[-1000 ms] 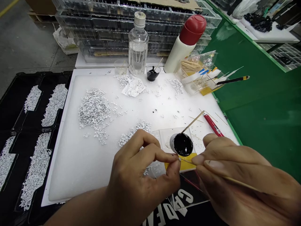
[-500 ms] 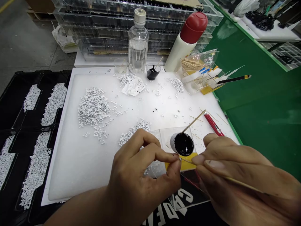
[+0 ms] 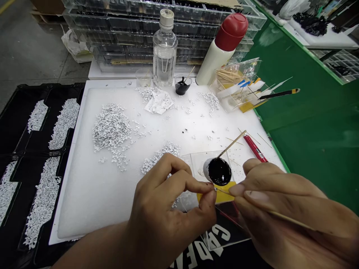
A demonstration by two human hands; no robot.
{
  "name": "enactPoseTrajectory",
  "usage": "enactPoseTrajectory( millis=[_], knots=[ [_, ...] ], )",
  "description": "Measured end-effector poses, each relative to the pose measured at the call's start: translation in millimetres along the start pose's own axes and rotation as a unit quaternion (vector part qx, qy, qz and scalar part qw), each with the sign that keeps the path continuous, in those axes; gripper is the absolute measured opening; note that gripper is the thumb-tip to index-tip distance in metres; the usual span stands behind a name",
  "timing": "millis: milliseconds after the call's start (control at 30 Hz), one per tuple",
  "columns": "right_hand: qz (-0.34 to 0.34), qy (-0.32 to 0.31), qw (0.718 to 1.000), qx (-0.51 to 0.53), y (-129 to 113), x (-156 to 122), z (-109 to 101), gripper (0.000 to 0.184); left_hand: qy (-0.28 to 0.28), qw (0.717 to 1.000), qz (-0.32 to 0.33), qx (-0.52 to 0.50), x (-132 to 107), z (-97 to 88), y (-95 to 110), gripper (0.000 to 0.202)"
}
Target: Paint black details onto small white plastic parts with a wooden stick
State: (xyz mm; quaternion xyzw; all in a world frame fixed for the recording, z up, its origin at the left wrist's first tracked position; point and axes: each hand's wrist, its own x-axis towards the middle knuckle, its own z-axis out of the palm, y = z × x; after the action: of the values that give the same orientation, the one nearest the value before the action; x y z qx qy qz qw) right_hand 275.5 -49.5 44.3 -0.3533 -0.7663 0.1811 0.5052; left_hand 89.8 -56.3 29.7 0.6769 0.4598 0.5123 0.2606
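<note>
Thumb and forefinger of my left hand [image 3: 174, 198] pinch a tiny white piece [image 3: 215, 189], mostly hidden by the fingertips. My right hand [image 3: 291, 209] is closed like a pen grip around a thin wooden toothpick [image 3: 223, 191], whose tip meets or nearly meets that piece. Just beyond the fingertips, a small cup of black paint [image 3: 219, 172] leans toward me, with another wooden stick [image 3: 232, 143] resting on its rim. Under the cup lies a clear plastic stand with a yellow patch [image 3: 228, 196]. A pile of small white pieces [image 3: 161, 155] is partly behind my left hand.
A larger pile of white pieces [image 3: 112, 129] covers part of the white board [image 3: 81, 209]. Black trays [image 3: 14, 145] stand left. At the back are a clear bottle [image 3: 165, 52], a red-capped flask [image 3: 221, 52], a black paint cup [image 3: 182, 87] and a toothpick box [image 3: 228, 76]. A red tube [image 3: 254, 148] lies right.
</note>
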Motion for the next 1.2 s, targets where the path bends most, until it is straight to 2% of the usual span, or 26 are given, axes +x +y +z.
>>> enactPoseTrajectory(
  millis=[200,467,667,1200],
  knots=[
    [0.001,-0.006,1.0,0.025,-2.3,13.7,-3.2,0.026,0.001,1.0,-0.002,-0.002,0.1,0.5,-0.4,0.01],
    [0.015,-0.022,0.999,0.041,-1.2,9.0,-5.4,0.037,0.005,1.0,-0.004,0.004,0.6,0.2,0.4,0.011],
    [0.018,-0.001,1.0,0.026,-3.4,9.4,-3.6,0.031,0.004,1.0,-0.002,0.006,1.0,-1.1,1.2,0.011],
    [0.013,-0.022,0.999,0.026,1.7,8.2,-7.4,0.027,0.006,1.0,-0.003,-0.001,0.2,0.1,-0.1,0.011]
  ],
)
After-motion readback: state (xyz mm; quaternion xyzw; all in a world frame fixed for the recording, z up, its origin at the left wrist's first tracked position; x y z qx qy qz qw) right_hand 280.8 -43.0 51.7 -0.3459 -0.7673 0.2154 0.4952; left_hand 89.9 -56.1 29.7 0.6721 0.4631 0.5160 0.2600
